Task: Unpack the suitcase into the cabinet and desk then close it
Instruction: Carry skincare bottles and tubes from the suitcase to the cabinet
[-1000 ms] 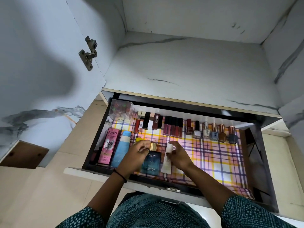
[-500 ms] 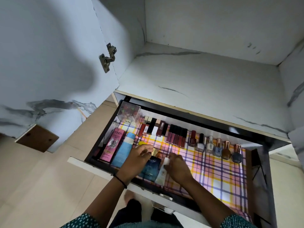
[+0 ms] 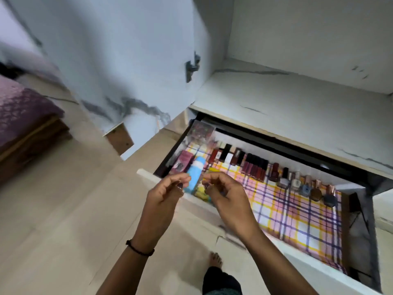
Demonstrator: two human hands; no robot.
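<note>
Step in hand: arranging cosmetics in the cabinet's pull-out drawer [image 3: 146,174]; I judge this placement finished, since neither hand carries anything.
Left hand [image 3: 163,194]: hovers above the drawer's front edge, fingers loosely curled, thumb near the fingertips, nothing visible between them.
Right hand [image 3: 226,198]: hangs just beside the left, over the drawer's near left corner, fingers loosely bent, nothing in its grasp that shows.
Task's thing: the suitcase is out of view, so how much is left in it cannot be told.
Drawer contents: a pink tube box [image 3: 182,163] and a blue tube [image 3: 196,173] lie side by side at the left, with a clear plastic box [image 3: 202,133] behind them.
Back row: lipsticks [image 3: 228,155], then dark lip glosses [image 3: 255,167], then nail polish bottles [image 3: 306,186] stand along the back wall.
Free space: most of the plaid liner [image 3: 297,220] to the right is bare.
Surroundings: the open cabinet door [image 3: 127,60] stands to the left, the marbled shelf [image 3: 297,116] sits above the drawer, and a bed with a purple cover [image 3: 21,111] is at the far left.
Next move: likely turning away to the suitcase for more items; once nothing remains for it, the drawer needs pushing in.
Caution: the upright bottles could topple if the drawer is shoved hard.
</note>
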